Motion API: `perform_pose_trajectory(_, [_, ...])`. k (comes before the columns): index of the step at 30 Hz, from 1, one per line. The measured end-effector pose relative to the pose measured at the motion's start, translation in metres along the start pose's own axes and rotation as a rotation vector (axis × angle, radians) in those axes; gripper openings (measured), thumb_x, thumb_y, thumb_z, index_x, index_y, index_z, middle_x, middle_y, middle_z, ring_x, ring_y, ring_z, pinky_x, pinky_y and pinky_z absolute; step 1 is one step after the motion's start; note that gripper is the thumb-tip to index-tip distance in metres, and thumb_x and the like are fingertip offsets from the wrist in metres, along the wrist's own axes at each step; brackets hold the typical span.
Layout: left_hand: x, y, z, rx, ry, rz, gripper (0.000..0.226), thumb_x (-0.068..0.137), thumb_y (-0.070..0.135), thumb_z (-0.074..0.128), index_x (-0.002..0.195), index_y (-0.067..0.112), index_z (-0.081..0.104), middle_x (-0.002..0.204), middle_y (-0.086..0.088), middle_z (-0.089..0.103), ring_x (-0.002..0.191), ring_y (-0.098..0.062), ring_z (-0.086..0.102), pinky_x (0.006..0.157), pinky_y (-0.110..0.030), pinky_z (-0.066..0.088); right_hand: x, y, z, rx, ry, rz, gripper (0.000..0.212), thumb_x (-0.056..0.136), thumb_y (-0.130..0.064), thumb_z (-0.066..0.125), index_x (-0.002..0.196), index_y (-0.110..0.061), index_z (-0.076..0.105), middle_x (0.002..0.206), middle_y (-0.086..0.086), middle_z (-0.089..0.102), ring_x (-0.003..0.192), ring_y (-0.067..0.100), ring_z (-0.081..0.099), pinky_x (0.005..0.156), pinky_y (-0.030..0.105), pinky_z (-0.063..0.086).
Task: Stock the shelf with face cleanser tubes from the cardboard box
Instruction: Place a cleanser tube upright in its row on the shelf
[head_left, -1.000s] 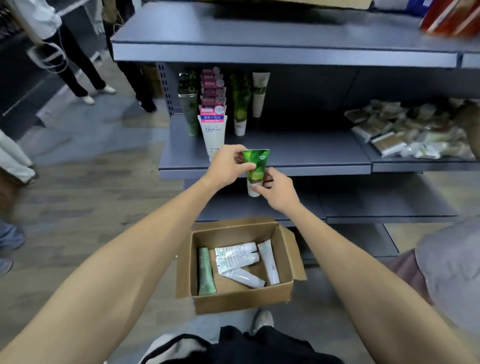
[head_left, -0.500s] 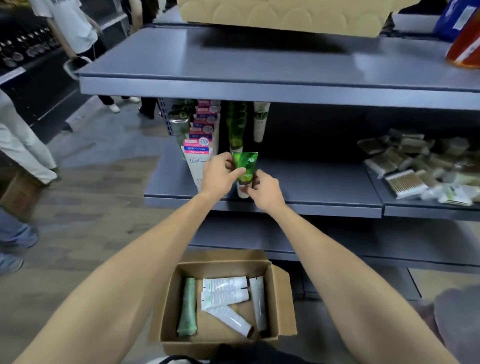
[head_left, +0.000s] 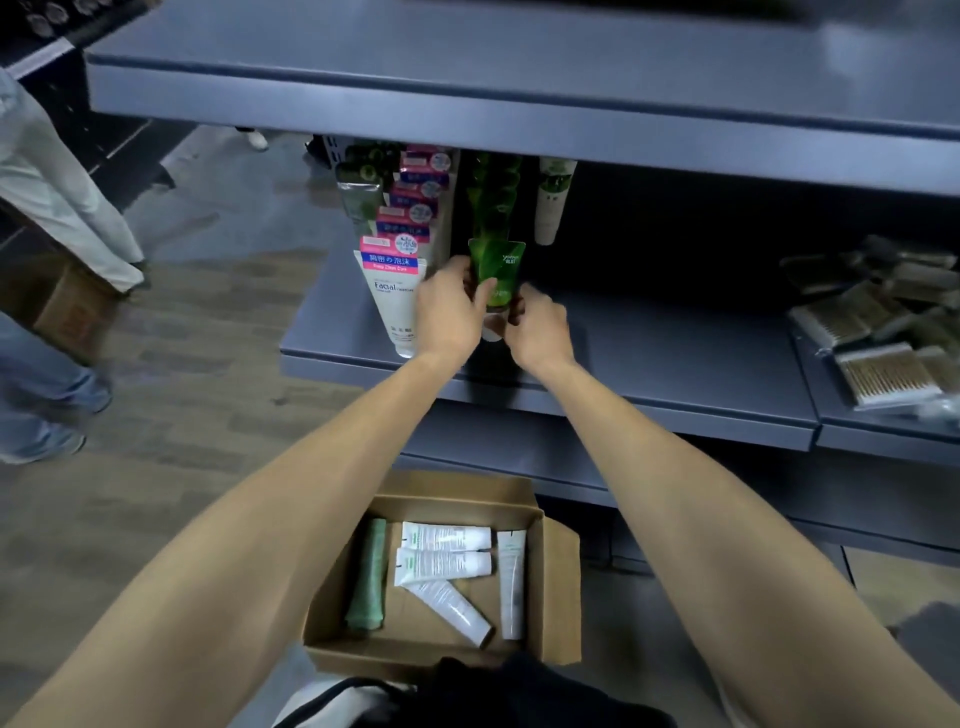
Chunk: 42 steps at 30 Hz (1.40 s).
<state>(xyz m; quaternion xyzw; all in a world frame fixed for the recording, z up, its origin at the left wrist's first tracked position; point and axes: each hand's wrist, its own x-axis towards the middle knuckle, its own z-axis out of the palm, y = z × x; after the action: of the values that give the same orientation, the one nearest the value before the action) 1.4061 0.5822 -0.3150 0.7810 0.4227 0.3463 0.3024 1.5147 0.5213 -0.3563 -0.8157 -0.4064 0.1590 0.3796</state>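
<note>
Head view: the green cleanser tube (head_left: 497, 273) has gone from mid-air above the cardboard box (head_left: 558, 571) onto the middle shelf (head_left: 675, 358), cap down, at the front of the green row — nearly placed. Left hand (head_left: 451, 316) and right hand (head_left: 540, 332) still grasp it with curled fingers; five tubes remain boxed.

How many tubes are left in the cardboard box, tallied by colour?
White tubes: 4
Green tube: 1
Total in the cardboard box: 5
</note>
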Motion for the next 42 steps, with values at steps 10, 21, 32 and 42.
perform_pose_trajectory(10, [0.011,0.004,0.017,-0.026,0.055,-0.133,0.022,0.092,0.021,0.060,0.111,0.010,0.062,0.099,-0.008,0.073,0.092,-0.028,0.068,0.081,-0.039,0.056,0.020,-0.011,-0.002,0.147,-0.024,0.125,0.025,0.100,-0.022,0.048,0.076,-0.025,0.054,0.077,-0.011,0.062,0.060,-0.002,0.057,0.041,0.004,0.035])
perform_pose_trajectory(21, [0.030,0.000,0.024,0.018,0.044,-0.138,0.027,0.096,0.023,0.052,0.119,0.009,0.058,0.111,-0.010,0.069,0.100,-0.030,0.066,0.083,-0.039,0.054,0.034,-0.019,0.001,0.229,-0.023,0.173,0.025,0.099,-0.034,0.049,0.075,-0.030,0.052,0.077,-0.014,0.059,0.067,-0.001,0.055,0.044,0.008,0.034])
perform_pose_trajectory(32, [0.038,0.004,0.027,0.111,0.040,-0.125,0.032,0.099,0.028,0.048,0.122,0.008,0.056,0.114,-0.013,0.066,0.102,-0.030,0.064,0.085,-0.041,0.053,0.041,-0.022,0.001,0.144,-0.018,0.155,0.016,0.099,-0.034,0.047,0.092,-0.022,0.055,0.078,-0.013,0.054,0.067,-0.002,0.049,0.049,0.010,0.032])
perform_pose_trajectory(42, [0.025,0.007,0.022,0.052,0.061,-0.111,0.027,0.097,0.020,0.050,0.119,0.007,0.058,0.110,-0.012,0.067,0.101,-0.028,0.063,0.085,-0.032,0.049,0.036,-0.019,0.004,0.027,-0.026,0.142,0.018,0.099,-0.024,0.041,0.096,-0.021,0.058,0.093,-0.006,0.059,0.083,0.015,0.055,0.065,0.025,0.043])
